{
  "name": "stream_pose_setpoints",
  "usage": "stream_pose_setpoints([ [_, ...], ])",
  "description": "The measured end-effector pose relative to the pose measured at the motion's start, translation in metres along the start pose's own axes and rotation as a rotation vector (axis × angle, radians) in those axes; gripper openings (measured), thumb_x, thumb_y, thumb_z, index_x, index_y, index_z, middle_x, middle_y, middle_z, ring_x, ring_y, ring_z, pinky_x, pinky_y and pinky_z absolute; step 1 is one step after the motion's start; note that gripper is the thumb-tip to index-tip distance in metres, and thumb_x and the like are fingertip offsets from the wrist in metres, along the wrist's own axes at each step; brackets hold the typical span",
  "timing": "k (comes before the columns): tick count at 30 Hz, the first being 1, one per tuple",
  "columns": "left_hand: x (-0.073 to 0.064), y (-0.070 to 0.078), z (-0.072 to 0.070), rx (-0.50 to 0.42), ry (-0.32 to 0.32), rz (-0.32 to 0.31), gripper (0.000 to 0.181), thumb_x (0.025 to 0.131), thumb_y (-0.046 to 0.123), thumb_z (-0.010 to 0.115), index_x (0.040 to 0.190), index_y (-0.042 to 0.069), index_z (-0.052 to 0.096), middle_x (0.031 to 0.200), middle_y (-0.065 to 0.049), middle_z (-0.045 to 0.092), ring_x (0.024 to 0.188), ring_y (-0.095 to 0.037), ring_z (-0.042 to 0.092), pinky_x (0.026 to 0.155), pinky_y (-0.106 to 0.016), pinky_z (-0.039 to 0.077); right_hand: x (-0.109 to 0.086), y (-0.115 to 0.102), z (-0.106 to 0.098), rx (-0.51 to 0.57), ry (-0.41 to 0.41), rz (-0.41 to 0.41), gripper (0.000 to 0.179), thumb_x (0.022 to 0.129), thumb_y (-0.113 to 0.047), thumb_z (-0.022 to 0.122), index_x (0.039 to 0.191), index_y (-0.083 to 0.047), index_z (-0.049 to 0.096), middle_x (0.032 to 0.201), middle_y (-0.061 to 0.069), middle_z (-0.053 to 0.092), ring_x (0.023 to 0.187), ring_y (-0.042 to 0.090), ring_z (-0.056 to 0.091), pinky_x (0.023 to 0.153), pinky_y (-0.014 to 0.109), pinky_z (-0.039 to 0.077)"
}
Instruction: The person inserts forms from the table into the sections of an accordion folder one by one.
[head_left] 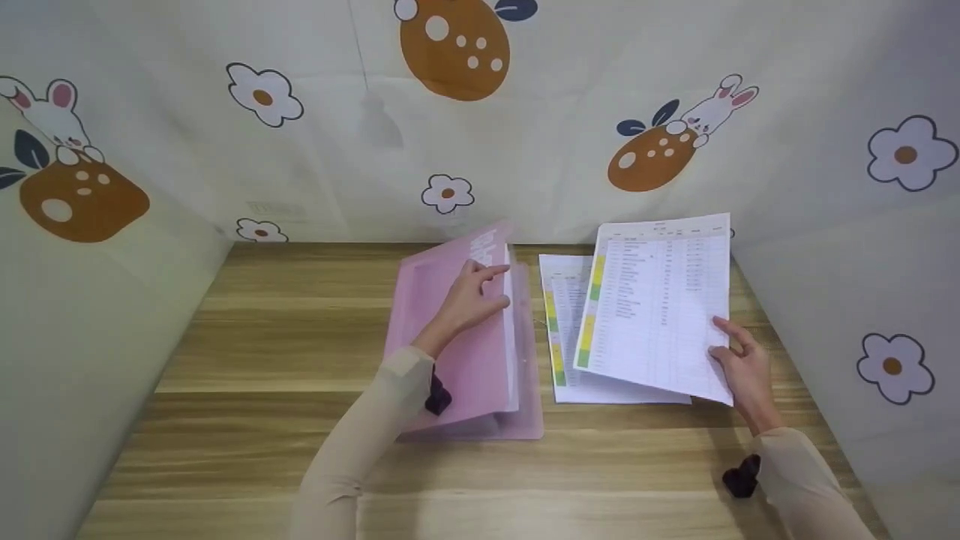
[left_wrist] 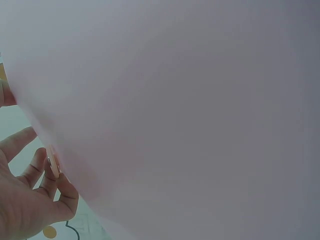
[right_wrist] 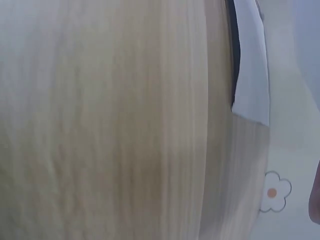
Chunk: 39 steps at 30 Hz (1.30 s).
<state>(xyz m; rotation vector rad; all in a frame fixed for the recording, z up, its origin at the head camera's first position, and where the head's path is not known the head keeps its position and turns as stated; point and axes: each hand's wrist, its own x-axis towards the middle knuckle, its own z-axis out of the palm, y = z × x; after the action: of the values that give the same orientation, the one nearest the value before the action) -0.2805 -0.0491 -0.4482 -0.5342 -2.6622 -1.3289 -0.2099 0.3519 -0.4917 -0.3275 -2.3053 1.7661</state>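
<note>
A: Where's the paper (head_left: pixel 656 307) re: R hand (head_left: pixel 744 367)?
B: L of it, mostly on the far side. R hand grips the paper's R edge, closer to the near end. Can't tell how the fingers lie behind.
A: Long axis?
B: Approx. front-to-back, far end a touch R. Folder (head_left: pixel 472 375) runs much the same way.
A: Paper flat?
B: No, looks raised over the stack (head_left: pixel 564 322), which pokes out on the L and near sides. Stack's on the table (head_left: pixel 277 337). Can't judge the gap.
A: Folder vs. paper?
B: Folder's L of it, w/ the stack's L strip btwn. Cover (head_left: pixel 487 360) is lifted at an angle; open side faces R, i.e. toward the paper. White inserts (head_left: pixel 513 345) show along that side.
A: L hand (head_left: pixel 474 295)?
B: At the cover's free edge, fingers bent there; seems to be holding it up. L wrist view's nearly all pink, but fingers show at the edge.
A: Nearer hand to paper?
B: R hand, touching. L hand's well apart from it.
A: R wrist view?
B: Mostly table; little of the hand shows.
</note>
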Motion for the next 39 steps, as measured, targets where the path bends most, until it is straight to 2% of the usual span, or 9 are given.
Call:
stream_pose_setpoints([
  [4, 0.000, -0.001, 0.000, 0.004, 0.000, 0.003, 0.051, 0.069, 0.016, 0.060, 0.119, 0.009, 0.056, 0.091, -0.007, 0.040, 0.069, -0.015, 0.037, 0.061, -0.027, 0.034, -0.006, -0.002, 0.011, 0.033, 0.004, 0.020, 0.045, 0.080, 0.008, 0.048, 0.125, -0.001, 0.048, 0.130, 0.012, 0.037, 0.081, 0.005, 0.054, 0.061, 0.017, 0.044],
  [12, 0.001, -0.002, 0.001, 0.009, 0.003, 0.012, 0.051, 0.068, 0.016, 0.059, 0.119, 0.008, 0.057, 0.092, -0.009, 0.041, 0.070, -0.016, 0.038, 0.062, -0.027, 0.034, -0.016, -0.006, 0.033, 0.044, 0.050, 0.054, 0.047, 0.080, 0.009, 0.047, 0.125, -0.005, 0.049, 0.132, 0.007, 0.037, 0.088, 0.010, 0.052, 0.063, 0.018, 0.044],
  [18, 0.001, -0.002, 0.001, 0.005, -0.004, -0.004, 0.051, 0.069, 0.017, 0.060, 0.119, 0.008, 0.056, 0.092, -0.010, 0.041, 0.072, -0.018, 0.040, 0.062, -0.028, 0.034, -0.023, -0.006, 0.045, 0.025, 0.055, 0.027, 0.047, 0.081, 0.009, 0.047, 0.126, -0.007, 0.048, 0.132, 0.006, 0.038, 0.095, 0.018, 0.050, 0.065, 0.018, 0.043],
  [27, 0.001, -0.001, 0.000, 0.005, -0.013, -0.024, 0.052, 0.070, 0.017, 0.060, 0.121, 0.009, 0.055, 0.094, -0.011, 0.042, 0.074, -0.019, 0.041, 0.063, -0.028, 0.035, -0.032, -0.003, 0.059, 0.021, 0.068, -0.047, 0.047, 0.079, 0.012, 0.046, 0.124, -0.001, 0.048, 0.132, 0.010, 0.038, 0.104, 0.029, 0.047, 0.067, 0.017, 0.044],
  [31, 0.001, -0.001, 0.001, 0.007, -0.012, -0.020, 0.052, 0.070, 0.017, 0.060, 0.120, 0.008, 0.055, 0.094, -0.012, 0.042, 0.073, -0.019, 0.041, 0.063, -0.028, 0.035, -0.036, -0.002, 0.063, -0.011, 0.063, -0.059, 0.046, 0.080, 0.012, 0.046, 0.124, -0.001, 0.048, 0.132, 0.012, 0.038, 0.106, 0.030, 0.046, 0.067, 0.015, 0.042],
  [39, 0.000, 0.001, 0.001, 0.000, -0.011, -0.050, 0.052, 0.069, 0.015, 0.060, 0.120, 0.010, 0.056, 0.094, -0.009, 0.041, 0.069, -0.016, 0.038, 0.060, -0.026, 0.034, -0.046, -0.002, 0.073, 0.019, 0.051, -0.067, 0.047, 0.080, 0.013, 0.046, 0.124, 0.000, 0.047, 0.132, 0.011, 0.035, 0.100, 0.030, 0.049, 0.065, 0.017, 0.044],
])
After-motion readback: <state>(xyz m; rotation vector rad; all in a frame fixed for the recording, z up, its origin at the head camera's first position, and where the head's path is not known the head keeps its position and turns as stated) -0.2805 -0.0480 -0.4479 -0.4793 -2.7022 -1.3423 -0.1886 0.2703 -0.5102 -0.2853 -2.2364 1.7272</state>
